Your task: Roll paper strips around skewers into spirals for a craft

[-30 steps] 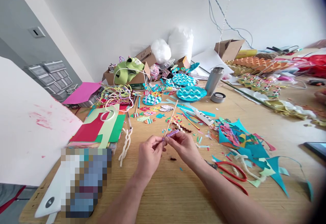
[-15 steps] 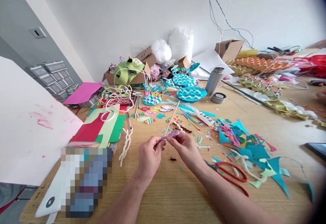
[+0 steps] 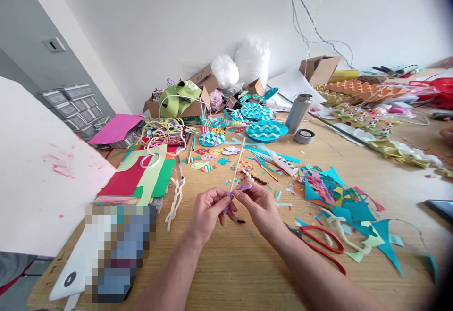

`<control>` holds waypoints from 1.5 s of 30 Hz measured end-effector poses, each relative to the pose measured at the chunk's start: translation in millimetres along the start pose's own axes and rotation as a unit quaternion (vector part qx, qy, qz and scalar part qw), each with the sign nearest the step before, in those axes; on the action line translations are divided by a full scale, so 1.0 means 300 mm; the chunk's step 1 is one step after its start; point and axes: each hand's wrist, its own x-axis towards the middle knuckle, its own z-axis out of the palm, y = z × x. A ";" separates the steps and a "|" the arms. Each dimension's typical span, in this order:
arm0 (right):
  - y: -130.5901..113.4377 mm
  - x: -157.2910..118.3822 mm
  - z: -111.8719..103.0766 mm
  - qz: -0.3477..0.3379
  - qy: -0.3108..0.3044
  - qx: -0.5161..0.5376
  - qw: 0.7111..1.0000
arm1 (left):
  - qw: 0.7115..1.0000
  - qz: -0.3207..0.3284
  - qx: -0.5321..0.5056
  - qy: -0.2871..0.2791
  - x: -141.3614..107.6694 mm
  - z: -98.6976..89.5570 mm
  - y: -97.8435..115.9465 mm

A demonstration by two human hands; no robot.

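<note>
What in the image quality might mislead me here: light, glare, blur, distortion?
Head view: soft, fairly even light, pale sheen on the table at right; left hand and right hand fairly clear, the purple strand partly hidden by fingers; coarse pixels mask a patch at lower left; right corners dark and blurred; outer areas look stretched, probably by a wide lens.

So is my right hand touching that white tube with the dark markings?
Apart. The head view shows tabletop and paper scraps between your right hand and the white tube, which lies beyond it.
</note>
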 end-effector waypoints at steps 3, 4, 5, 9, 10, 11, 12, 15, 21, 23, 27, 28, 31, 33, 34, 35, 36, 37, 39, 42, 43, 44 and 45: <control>-0.010 -0.004 -0.001 0.000 -0.024 0.044 0.999 | 0.995 -0.022 -0.089 -0.040 -0.003 -0.008 0.000; -0.012 -0.006 -0.002 0.000 -0.032 0.057 0.998 | 0.992 -0.029 -0.114 -0.054 -0.004 -0.011 -0.002; -0.014 -0.007 -0.002 0.000 -0.038 0.066 0.997 | 0.988 -0.036 -0.135 -0.070 -0.004 -0.015 -0.005; -0.022 -0.006 -0.006 0.007 -0.064 0.081 0.995 | 0.974 -0.068 -0.182 -0.114 0.000 -0.026 -0.013; -0.024 -0.003 -0.008 0.011 -0.066 0.078 0.995 | 0.973 -0.075 -0.186 -0.114 0.001 -0.027 -0.014; -0.023 0.001 -0.010 0.016 -0.068 0.074 0.995 | 0.972 -0.081 -0.190 -0.112 0.003 -0.028 -0.013; -0.022 0.004 -0.013 0.021 -0.070 0.071 0.995 | 0.972 -0.087 -0.191 -0.109 0.004 -0.028 -0.013; -0.009 0.011 -0.021 0.029 -0.086 0.069 0.993 | 0.972 -0.096 -0.187 -0.105 0.006 -0.028 -0.008; 0.018 0.011 -0.023 0.030 -0.073 0.049 0.996 | 0.987 -0.086 -0.108 -0.081 0.004 -0.021 0.005; 0.023 0.010 -0.022 0.014 -0.048 0.018 0.999 | 0.996 -0.055 -0.058 -0.043 0.003 -0.013 0.008; 0.028 0.007 -0.020 -0.052 -0.003 -0.089 0.995 | 0.998 0.015 0.049 0.023 -0.002 0.006 0.001; 0.028 0.005 -0.020 -0.067 0.005 -0.114 0.991 | 0.996 0.030 0.079 0.037 -0.003 0.009 -0.004; 0.025 0.003 -0.016 -0.083 0.008 -0.153 0.985 | 0.978 0.080 0.170 0.095 -0.006 0.012 -0.027; 0.023 0.003 -0.013 -0.075 -0.001 -0.150 0.986 | 0.963 0.109 0.214 0.123 -0.006 0.009 -0.043; 0.022 0.004 -0.012 -0.065 -0.006 -0.142 0.988 | 0.957 0.120 0.227 0.132 -0.006 0.007 -0.050; 0.022 0.005 -0.012 -0.053 -0.008 -0.131 0.990 | 0.954 0.127 0.235 0.139 -0.005 0.004 -0.055; 0.022 0.007 -0.012 -0.038 -0.009 -0.119 0.992 | 0.952 0.131 0.237 0.146 -0.004 0.002 -0.060; 0.022 0.009 -0.012 -0.023 -0.009 -0.108 0.994 | 0.951 0.131 0.233 0.152 -0.003 0.000 -0.063; 0.023 0.012 -0.013 -0.001 -0.006 -0.092 0.996 | 0.954 0.126 0.216 0.164 -0.002 -0.002 -0.067; 0.025 0.013 -0.013 0.008 0.003 -0.079 0.997 | 0.956 0.123 0.206 0.169 -0.002 -0.003 -0.070; 0.025 0.013 -0.013 0.006 0.006 -0.076 0.997 | 0.953 0.128 0.215 0.168 -0.002 -0.002 -0.070; 0.026 0.012 -0.012 0.004 0.008 -0.073 0.997 | 0.950 0.133 0.229 0.167 -0.003 -0.002 -0.069; 0.027 0.010 -0.011 0.000 0.009 -0.073 0.997 | 0.945 0.139 0.245 0.165 -0.004 0.000 -0.066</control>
